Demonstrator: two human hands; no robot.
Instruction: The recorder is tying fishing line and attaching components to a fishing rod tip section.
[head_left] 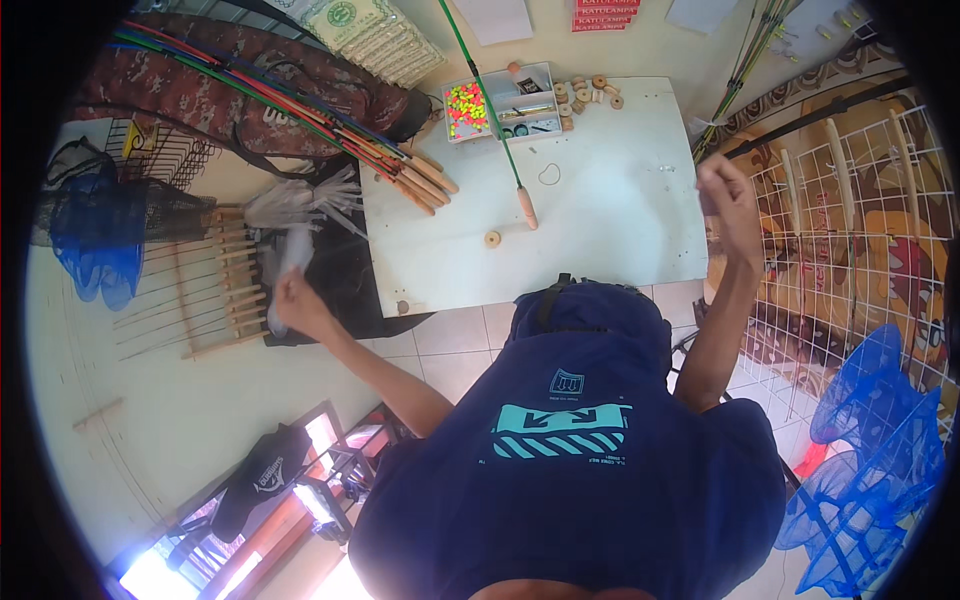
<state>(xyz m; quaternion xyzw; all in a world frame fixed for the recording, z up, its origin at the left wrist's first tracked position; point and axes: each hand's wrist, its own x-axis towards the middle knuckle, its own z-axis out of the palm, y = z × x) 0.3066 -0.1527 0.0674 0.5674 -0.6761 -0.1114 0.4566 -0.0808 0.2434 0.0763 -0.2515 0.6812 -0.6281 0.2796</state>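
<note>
One curled left hand (292, 300) is raised left of the counter (430, 260), one curled right hand (728, 190) near its right edge; whether either pinches anything cannot be told. The green rod (503, 145), handle (527, 208) fitted, slants from mid-counter across a divided tray (543, 75) holding pink-and-yellow beads (466, 108); any work left is unclear.

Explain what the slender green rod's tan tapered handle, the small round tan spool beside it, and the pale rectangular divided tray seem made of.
Handle: perhaps cork or wood; matte, light brown, texture too small to tell which.
Spool: probably bare wood, given its dull, yellowish-tan surface.
Tray: likely plastic, smooth; its thin, even walls suggest moulding.
</note>
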